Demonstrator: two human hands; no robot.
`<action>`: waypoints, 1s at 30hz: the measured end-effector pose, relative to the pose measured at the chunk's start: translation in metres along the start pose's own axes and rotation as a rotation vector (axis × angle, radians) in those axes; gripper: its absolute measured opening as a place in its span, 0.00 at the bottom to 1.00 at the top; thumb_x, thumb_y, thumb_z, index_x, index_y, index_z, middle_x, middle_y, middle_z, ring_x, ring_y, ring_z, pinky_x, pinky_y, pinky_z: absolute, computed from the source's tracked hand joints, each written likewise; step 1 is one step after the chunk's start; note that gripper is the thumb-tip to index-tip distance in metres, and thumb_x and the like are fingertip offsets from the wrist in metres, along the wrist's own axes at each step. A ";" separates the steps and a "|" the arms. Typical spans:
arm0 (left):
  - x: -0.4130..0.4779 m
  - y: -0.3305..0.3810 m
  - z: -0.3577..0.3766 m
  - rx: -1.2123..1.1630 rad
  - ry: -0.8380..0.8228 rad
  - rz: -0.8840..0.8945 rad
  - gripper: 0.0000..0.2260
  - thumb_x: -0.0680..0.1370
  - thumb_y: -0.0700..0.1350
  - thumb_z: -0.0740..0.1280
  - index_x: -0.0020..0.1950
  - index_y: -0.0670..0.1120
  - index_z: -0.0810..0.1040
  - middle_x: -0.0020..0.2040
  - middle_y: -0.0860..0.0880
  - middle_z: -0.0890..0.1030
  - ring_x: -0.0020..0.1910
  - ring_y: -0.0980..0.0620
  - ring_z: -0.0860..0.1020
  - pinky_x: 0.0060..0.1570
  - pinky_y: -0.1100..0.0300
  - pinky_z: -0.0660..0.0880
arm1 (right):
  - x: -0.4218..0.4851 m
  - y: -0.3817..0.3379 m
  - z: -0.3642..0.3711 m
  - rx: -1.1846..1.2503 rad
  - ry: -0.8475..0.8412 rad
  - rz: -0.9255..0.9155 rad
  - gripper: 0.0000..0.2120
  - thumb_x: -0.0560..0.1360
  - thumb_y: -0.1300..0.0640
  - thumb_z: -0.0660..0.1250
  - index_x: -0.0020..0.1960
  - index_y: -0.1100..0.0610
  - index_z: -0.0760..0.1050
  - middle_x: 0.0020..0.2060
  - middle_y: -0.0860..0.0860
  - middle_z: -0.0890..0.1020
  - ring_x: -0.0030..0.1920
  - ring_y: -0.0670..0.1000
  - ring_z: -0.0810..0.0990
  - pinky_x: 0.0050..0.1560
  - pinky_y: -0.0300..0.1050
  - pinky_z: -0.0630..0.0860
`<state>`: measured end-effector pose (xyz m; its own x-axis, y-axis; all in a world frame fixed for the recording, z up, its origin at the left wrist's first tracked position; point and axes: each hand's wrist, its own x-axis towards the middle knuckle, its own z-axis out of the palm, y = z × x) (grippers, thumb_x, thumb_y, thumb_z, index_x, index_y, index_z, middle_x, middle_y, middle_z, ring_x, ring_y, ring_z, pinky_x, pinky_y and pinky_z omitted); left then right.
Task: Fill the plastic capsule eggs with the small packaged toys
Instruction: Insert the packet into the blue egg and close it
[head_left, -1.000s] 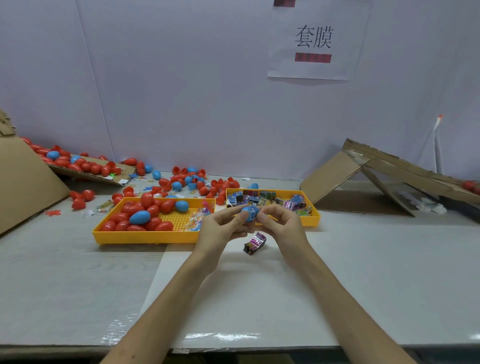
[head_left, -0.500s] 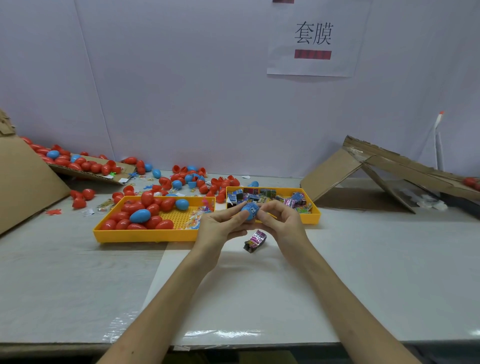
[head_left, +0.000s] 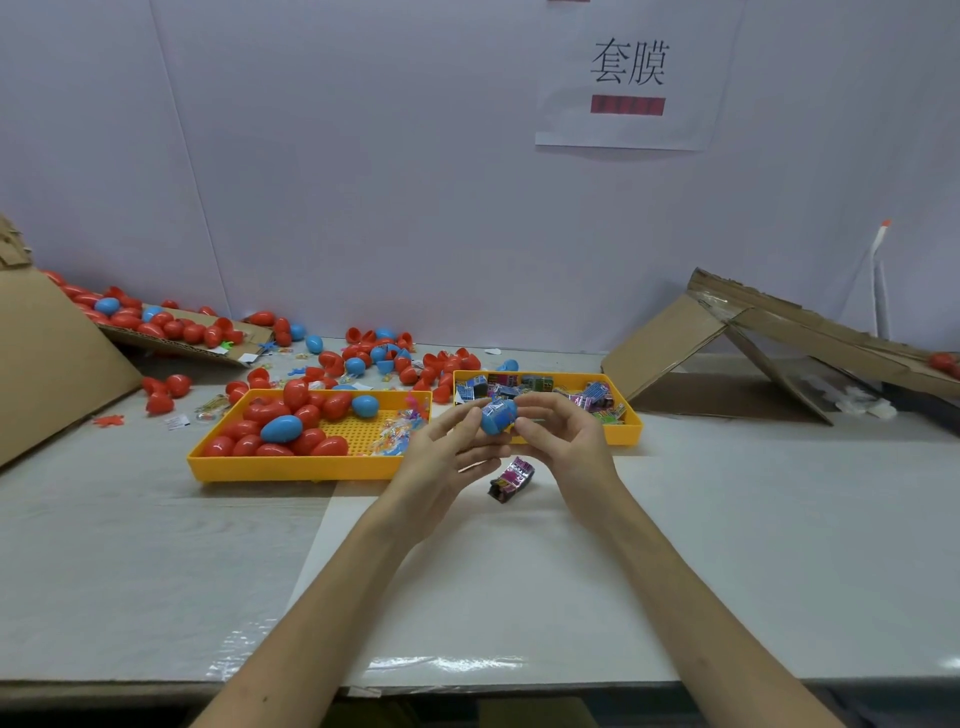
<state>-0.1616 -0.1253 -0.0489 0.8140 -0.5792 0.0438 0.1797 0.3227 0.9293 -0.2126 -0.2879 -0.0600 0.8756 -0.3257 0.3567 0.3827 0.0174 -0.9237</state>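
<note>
Hands are meeting above the grey worktop (head_left: 727, 519): the left hand (head_left: 441, 457) and right hand (head_left: 563, 441) are both pinching a blue plastic capsule egg (head_left: 497, 414) between fingertips, while a small purple packaged toy (head_left: 511, 479) is lying just below them.

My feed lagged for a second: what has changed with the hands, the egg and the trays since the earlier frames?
Very little. The left hand and right hand still pinch the blue egg between them. Their fingers have spread slightly, so more of the egg shows. Nothing was picked up or let go. The loose toy packet, the egg tray and the toy tray lie as before.
</note>
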 end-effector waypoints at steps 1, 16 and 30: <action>0.000 0.000 0.000 -0.008 -0.017 -0.011 0.13 0.83 0.49 0.64 0.65 0.45 0.78 0.50 0.41 0.86 0.49 0.47 0.86 0.46 0.60 0.81 | 0.000 -0.001 0.000 -0.007 0.000 -0.003 0.10 0.77 0.66 0.70 0.54 0.55 0.82 0.50 0.55 0.85 0.54 0.57 0.85 0.48 0.49 0.83; 0.003 -0.006 0.003 0.216 0.091 0.151 0.20 0.69 0.52 0.76 0.59 0.48 0.82 0.54 0.45 0.85 0.53 0.47 0.85 0.48 0.58 0.82 | 0.000 -0.001 0.000 -0.085 0.048 0.001 0.07 0.76 0.63 0.72 0.53 0.56 0.84 0.49 0.55 0.87 0.52 0.58 0.85 0.54 0.58 0.82; 0.003 -0.008 0.001 0.310 0.057 0.213 0.13 0.77 0.40 0.73 0.61 0.49 0.83 0.58 0.44 0.82 0.52 0.49 0.85 0.51 0.56 0.83 | 0.000 -0.001 -0.002 0.033 -0.028 0.044 0.12 0.71 0.57 0.74 0.53 0.60 0.83 0.48 0.57 0.87 0.50 0.58 0.87 0.47 0.46 0.84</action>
<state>-0.1610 -0.1305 -0.0564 0.8462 -0.4779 0.2355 -0.1656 0.1842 0.9688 -0.2134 -0.2898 -0.0592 0.8994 -0.2978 0.3200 0.3528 0.0623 -0.9336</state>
